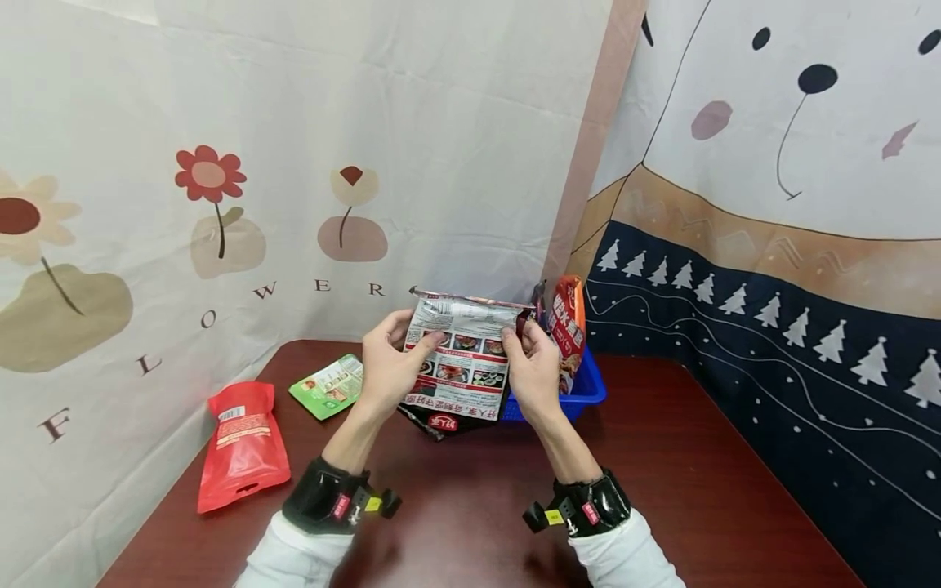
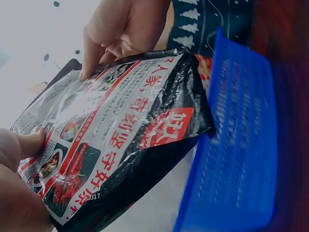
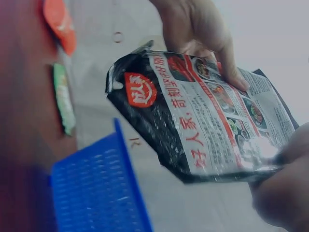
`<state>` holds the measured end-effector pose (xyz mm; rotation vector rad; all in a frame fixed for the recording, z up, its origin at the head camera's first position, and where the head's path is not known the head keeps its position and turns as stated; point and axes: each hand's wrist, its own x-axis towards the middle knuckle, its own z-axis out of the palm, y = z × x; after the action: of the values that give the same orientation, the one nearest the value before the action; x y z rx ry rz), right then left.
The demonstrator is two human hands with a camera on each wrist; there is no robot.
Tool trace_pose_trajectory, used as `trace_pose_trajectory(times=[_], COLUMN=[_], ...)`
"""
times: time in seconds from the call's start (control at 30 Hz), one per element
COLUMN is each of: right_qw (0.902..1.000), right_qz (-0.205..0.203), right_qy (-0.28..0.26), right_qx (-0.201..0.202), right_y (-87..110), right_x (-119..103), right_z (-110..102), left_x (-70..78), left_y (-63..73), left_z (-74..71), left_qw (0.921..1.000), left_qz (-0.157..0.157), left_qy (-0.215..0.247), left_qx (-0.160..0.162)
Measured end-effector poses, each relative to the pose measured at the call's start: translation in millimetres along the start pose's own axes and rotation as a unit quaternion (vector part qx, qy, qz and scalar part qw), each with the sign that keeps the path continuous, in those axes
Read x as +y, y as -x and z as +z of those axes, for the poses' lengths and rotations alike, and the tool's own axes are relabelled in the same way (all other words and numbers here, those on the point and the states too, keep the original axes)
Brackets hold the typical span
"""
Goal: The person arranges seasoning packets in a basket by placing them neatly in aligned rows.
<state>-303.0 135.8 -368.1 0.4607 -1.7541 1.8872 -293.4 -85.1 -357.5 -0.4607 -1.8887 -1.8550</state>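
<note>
Both hands hold a black food pouch [image 1: 465,367] in front of me, its back printed with small dish pictures and text on white. My left hand [image 1: 388,363] grips the left edge, thumb over the printed face. At the opposite edge, my right hand [image 1: 538,371] pinches it the same way. The pouch's black bottom end [image 2: 145,166] hangs near the blue basket's rim [image 2: 193,183] in the left wrist view. A blue plastic basket [image 1: 590,385] sits behind, partly hidden by the pouch and the right hand. An orange-red packet [image 1: 568,327] stands upright in it.
On the table's left side lie a red pouch [image 1: 246,445] and, farther back, a green packet [image 1: 329,389]. The brown table [image 1: 676,482] meets a flower-printed cloth [image 1: 279,204] at the left and back, and a bear-printed cloth [image 1: 764,310] at the right.
</note>
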Motion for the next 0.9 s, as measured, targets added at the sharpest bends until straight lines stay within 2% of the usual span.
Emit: trace_pose_trajectory(times=[0.13, 0.37, 0.5, 0.67, 0.8, 0.9], right_qw=[0.9998, 0.9991, 0.9980, 0.9926, 0.9833, 0.9704], right_qz=[-0.013, -0.039, -0.058, -0.102, -0.142, -0.172], right_qy=[-0.010, 0.000, 0.018, 0.066, 0.113, 0.161], right_qx=[0.007, 0.018, 0.015, 0.005, -0.017, -0.051], right_y=[-0.4, 0.8, 0.6, -3.0, -7.3, -9.0], right_x=[-8, -19, -25, -30, -34, -36], right_z=[-5, -9, -12, -23, -34, -44], left_x=[3.3, 6.4, 8.0, 10.8, 16.3, 21.0], left_y=[3.9, 6.9, 6.5, 6.4, 5.7, 6.2], left_z=[6.7, 9.8, 9.2, 1.7, -6.3, -10.2], left_qw=[0.9998, 0.9990, 0.9991, 0.9984, 0.9932, 0.9854], left_qz=[0.020, 0.044, 0.041, 0.028, 0.051, 0.072], left_qy=[0.005, 0.002, -0.008, -0.040, -0.076, -0.115], left_qx=[0.006, 0.009, 0.006, -0.030, -0.072, -0.103])
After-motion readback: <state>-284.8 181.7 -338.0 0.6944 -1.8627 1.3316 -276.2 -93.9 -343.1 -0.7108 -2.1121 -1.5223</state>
